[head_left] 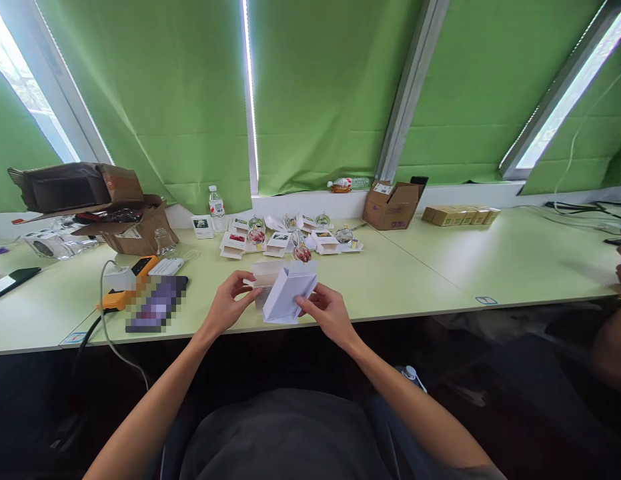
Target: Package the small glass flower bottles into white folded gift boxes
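My left hand (231, 301) pinches the edge of an open white cardboard box (266, 272) between thumb and fingers. My right hand (331, 312) grips a white folded card piece (286, 299), tilted in front of that box, with the thumb on its face. The card piece hides part of the box, and I cannot tell whether the two are joined. Just behind them lies a round clear ball with red contents (301, 252). Farther back, several similar balls sit among small open white boxes with picture labels (279, 244).
A brown carton (391, 205) and yellowish boxes (457, 215) stand at the back right. An upright bottle (217, 208) is behind the boxes. At left are torn cartons (135, 227), an orange power strip (121, 293) and a phone (157, 305). A person's hand shows far right.
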The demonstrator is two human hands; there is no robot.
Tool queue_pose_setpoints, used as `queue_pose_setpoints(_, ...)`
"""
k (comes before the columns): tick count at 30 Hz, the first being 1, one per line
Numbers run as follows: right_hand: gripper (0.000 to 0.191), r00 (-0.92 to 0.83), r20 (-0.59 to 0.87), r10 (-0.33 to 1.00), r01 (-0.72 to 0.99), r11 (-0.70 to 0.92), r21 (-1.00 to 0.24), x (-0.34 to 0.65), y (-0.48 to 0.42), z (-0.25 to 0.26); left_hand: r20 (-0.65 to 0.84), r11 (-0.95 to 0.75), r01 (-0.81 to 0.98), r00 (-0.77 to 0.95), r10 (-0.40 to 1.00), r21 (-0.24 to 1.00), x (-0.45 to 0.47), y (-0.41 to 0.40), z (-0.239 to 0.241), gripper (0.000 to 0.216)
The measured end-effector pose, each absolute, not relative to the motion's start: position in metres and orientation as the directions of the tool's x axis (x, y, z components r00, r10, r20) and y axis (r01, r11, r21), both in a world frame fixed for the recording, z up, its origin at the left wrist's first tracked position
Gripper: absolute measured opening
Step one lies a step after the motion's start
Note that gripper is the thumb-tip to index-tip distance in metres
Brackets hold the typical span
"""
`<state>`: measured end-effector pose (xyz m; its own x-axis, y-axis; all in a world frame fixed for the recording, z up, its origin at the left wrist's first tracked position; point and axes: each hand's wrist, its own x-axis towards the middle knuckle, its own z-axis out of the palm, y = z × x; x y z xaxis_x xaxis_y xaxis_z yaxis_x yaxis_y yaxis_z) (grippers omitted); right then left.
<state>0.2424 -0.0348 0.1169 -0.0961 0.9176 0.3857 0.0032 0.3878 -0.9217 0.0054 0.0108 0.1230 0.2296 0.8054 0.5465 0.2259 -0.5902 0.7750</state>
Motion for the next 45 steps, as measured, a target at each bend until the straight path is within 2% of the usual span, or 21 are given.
queue_pose_setpoints(6, 0.028, -0.052, 0.410, 0.911, -0.047, 0.408, -0.912, 0.241, -0.037, 0.120, 0.526, -0.589, 0.310, 0.268, 0.807, 0.746, 0.006, 0.006, 0.131, 0.038)
queue_pose_setpoints(14, 0.030, -0.001, 0.430, 0.903, -0.191, 0.422, -0.886, 0.239, -0.041, 0.125, 0.496, -0.598, 0.291, 0.355, 0.793, 0.747, 0.005, 0.007, 0.128, 0.042)
queue_pose_setpoints(26, 0.030, 0.020, 0.409, 0.912, -0.152, 0.407, -0.901, 0.241, -0.035, 0.123, 0.504, -0.600, 0.341, 0.331, 0.797, 0.724, 0.007, 0.005, 0.130, 0.046)
queue_pose_setpoints(37, 0.027, 0.182, 0.446, 0.877, -0.306, 0.481, -0.822, 0.241, -0.037, 0.127, 0.549, -0.652, 0.482, 0.355, 0.756, 0.585, 0.011, -0.003, 0.133, 0.045)
queue_pose_setpoints(41, 0.023, 0.240, 0.502, 0.831, -0.255, 0.553, -0.793, 0.239, -0.042, 0.127, 0.544, -0.666, 0.526, 0.393, 0.742, 0.529, 0.013, -0.010, 0.136, 0.046)
queue_pose_setpoints(45, 0.023, 0.223, 0.520, 0.825, -0.178, 0.559, -0.810, 0.237, -0.046, 0.125, 0.535, -0.693, 0.542, 0.446, 0.717, 0.477, 0.015, -0.015, 0.137, 0.047)
